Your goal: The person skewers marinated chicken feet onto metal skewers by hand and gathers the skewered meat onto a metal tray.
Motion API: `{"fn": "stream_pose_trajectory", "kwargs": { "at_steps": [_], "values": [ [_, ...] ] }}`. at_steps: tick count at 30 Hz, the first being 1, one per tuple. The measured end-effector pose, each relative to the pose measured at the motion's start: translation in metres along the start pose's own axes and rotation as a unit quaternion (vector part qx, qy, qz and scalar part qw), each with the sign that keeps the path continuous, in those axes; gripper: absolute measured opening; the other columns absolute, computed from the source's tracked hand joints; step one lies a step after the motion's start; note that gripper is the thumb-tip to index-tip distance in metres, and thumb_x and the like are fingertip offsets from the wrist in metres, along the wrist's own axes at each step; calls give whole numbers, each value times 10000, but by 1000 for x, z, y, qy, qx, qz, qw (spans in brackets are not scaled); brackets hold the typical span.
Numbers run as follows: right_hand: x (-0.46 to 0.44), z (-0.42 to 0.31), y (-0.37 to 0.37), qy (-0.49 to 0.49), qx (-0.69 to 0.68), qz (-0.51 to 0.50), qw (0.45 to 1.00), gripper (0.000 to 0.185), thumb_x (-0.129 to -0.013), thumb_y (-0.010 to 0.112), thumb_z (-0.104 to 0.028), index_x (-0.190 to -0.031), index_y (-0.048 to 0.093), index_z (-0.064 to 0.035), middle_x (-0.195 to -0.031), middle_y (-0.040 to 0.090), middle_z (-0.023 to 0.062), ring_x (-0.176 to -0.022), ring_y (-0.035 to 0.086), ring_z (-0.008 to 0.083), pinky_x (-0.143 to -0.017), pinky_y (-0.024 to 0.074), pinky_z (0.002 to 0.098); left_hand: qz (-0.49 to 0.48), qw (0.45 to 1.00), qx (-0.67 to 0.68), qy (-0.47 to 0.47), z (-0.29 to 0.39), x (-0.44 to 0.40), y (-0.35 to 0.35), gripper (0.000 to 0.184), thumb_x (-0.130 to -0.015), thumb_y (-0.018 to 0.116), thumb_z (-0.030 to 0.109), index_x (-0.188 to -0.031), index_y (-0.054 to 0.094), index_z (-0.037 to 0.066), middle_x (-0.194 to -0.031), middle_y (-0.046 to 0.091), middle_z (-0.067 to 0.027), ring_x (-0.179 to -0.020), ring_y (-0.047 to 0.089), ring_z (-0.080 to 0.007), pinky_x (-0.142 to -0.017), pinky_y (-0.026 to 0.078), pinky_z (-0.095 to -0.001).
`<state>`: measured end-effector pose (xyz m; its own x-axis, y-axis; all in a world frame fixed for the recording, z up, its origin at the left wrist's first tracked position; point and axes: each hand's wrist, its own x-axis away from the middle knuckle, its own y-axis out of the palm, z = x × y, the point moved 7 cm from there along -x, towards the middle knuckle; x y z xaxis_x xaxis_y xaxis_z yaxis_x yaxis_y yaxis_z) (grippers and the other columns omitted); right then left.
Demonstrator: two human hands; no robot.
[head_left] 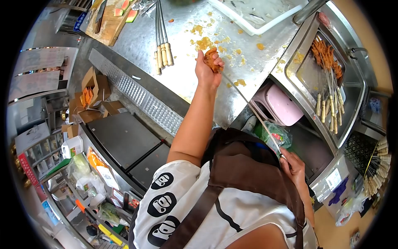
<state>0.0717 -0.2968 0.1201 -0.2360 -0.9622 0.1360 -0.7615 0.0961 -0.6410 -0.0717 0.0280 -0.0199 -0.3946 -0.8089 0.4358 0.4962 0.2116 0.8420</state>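
My left hand [208,76] is wrapped round a lump of orange-brown marinated meat [210,57] above the steel table [145,89]. A long metal skewer [251,108] runs from that hand down to the right; its tip is hidden at the meat. At the other end, close to my apron, my right hand [295,167] grips the skewer, with its handle mostly covered by my fingers. Orange marinade smears [204,43] lie on the steel around the left hand. Several wooden-handled skewers [163,54] rest on the table to its left.
A white tub [252,30] stands at the table's back. A cutting board [108,31] holds a knife [99,18] and watermelon pieces [132,15]. Loaded meat skewers [326,58] lie in the steel sink [296,76] at right. Below is a pink plastic piece [282,106].
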Motion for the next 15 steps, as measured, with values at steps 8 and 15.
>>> {"fn": "stream_pose_trajectory", "kwargs": {
  "at_steps": [8,15],
  "values": [
    [-2,0,-2,7,3,-3,1000,346,-765,627,-6,-1104,598,-73,-661,516,110,-514,464,209,-505,408,285,0,1000,-27,10,-4,2,6,456,-944,305,399,-980,488,-17,-699,441,-30,-569,381,-124,-552,368,-269],
    [-3,-1,-4,35,-1,-29,999,344,-777,612,2,-1113,585,-63,-674,509,98,-561,470,178,-542,392,247,-37,992,-117,1,-13,9,14,473,-947,294,402,-1004,486,-26,-695,435,-27,-574,383,-128,-572,372,-289]
  ]
}}
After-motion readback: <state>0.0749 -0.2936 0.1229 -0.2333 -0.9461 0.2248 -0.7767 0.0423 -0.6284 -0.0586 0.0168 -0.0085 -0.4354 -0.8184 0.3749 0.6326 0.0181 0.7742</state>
